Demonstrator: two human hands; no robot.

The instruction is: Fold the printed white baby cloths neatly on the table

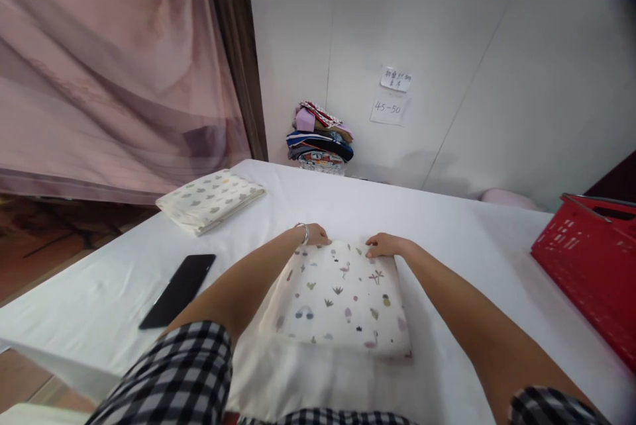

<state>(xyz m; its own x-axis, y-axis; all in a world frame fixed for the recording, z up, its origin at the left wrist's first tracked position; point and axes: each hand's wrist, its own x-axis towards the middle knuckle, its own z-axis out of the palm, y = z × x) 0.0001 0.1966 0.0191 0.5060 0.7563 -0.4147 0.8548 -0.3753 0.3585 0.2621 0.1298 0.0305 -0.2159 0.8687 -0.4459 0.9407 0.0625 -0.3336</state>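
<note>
A folded white cloth (pixel 342 299) printed with flamingos, rainbows and small plants lies flat on the white-covered table in front of me. Its far edge is held at two spots. My left hand (pixel 316 234), with a silver bracelet at the wrist, has its fingers curled on the far left part of that edge. On the far right part, my right hand (pixel 385 245) pinches the fabric between thumb and fingers. The near side of the cloth rests close to my body, over more plain white fabric.
A second folded cloth (pixel 211 200) with grey shapes lies at the table's back left. Nearer is a black phone (pixel 177 290). A red plastic basket (pixel 591 273) stands on the right. Behind the table rises a stack of folded fabrics (pixel 320 137) against the wall.
</note>
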